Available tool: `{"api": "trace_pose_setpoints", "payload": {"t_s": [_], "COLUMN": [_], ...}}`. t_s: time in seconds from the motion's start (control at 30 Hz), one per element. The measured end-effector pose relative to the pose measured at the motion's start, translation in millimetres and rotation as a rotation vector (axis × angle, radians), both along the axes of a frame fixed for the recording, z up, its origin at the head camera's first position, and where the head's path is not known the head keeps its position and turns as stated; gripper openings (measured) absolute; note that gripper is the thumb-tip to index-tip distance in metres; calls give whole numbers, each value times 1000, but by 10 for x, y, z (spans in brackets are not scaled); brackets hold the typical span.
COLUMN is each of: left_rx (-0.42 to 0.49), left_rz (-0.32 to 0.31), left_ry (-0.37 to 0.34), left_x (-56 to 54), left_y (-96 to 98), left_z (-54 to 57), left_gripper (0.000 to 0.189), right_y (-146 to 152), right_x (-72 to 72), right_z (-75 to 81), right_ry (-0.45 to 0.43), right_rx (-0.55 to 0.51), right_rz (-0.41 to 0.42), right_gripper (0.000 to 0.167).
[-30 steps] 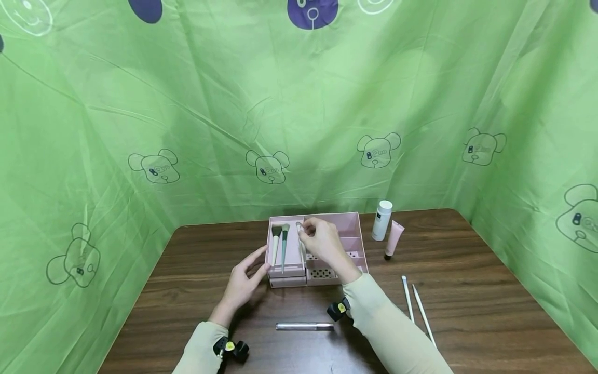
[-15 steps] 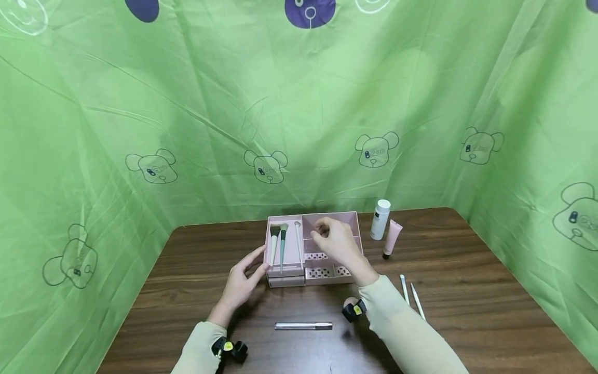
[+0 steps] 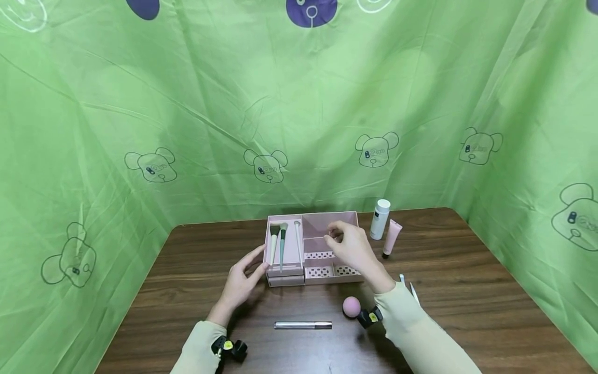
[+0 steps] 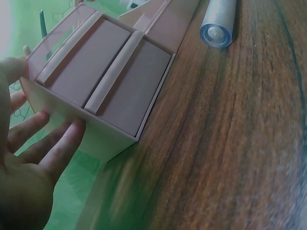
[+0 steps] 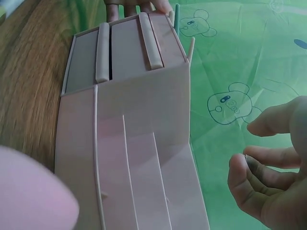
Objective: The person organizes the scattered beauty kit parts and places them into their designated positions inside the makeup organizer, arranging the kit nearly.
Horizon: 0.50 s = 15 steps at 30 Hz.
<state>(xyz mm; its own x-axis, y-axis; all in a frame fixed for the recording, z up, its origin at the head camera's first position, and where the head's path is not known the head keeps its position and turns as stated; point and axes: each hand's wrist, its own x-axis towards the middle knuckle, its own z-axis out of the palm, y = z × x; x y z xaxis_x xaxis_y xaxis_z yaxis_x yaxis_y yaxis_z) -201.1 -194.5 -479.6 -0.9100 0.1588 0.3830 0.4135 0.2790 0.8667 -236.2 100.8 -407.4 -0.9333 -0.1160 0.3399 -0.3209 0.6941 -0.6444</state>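
A pink desktop organizer (image 3: 322, 220) stands at the back of the table, with drawers on its left and divided compartments on its right. Three makeup brushes lie on its left top: one with a pale handle (image 3: 273, 249), a green one (image 3: 282, 244) and a thin white one (image 3: 298, 241). My left hand (image 3: 239, 283) rests against the organizer's left side; in the left wrist view its extended fingers (image 4: 62, 148) touch the side wall, thumb at the top edge. Over the right compartments hovers my right hand (image 3: 352, 246), fingers loosely bent, holding nothing.
A silver pen-like tube (image 3: 302, 325) lies in front of the organizer, left of a pink ball-shaped sponge (image 3: 351, 306). To the right stand a white bottle (image 3: 380, 219) and a pink squeeze tube (image 3: 392, 238). Two slim white sticks (image 3: 413, 292) are partly behind my right sleeve.
My right hand has let go of the thin white brush, now lying on the organizer's top, and has moved right over the compartments. The pink sponge has come into view. My left hand stays put.
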Motion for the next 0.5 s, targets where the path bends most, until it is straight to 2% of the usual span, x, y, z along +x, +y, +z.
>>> {"api": "trace_pose_setpoints", "payload": {"t_s": [0.1, 0.17, 0.23, 0.33, 0.4, 0.5], "left_rx": [21, 22, 18, 13, 12, -6], "left_rz": [-5, -1, -4, -9, -15, -2], "left_ry": [-5, 10, 10, 16, 5, 8], "left_x": [-11, -56, -61, -57, -12, -1], "left_y": [7, -9, -8, -7, 10, 2], "left_z": [-14, -101, -102, -90, -4, 3], "left_gripper": [47, 46, 46, 46, 47, 47], "right_y": [76, 129, 184, 262, 310, 371], "right_x": [33, 57, 83, 109, 124, 138], "right_z": [4, 4, -1, -19, -30, -45], "right_ry": [12, 13, 8, 3, -1, 2], "right_rx": [9, 13, 20, 25, 26, 21], "right_rz": [-1, -4, -10, -23, -31, -38], "right_gripper": [19, 18, 19, 22, 22, 21]}}
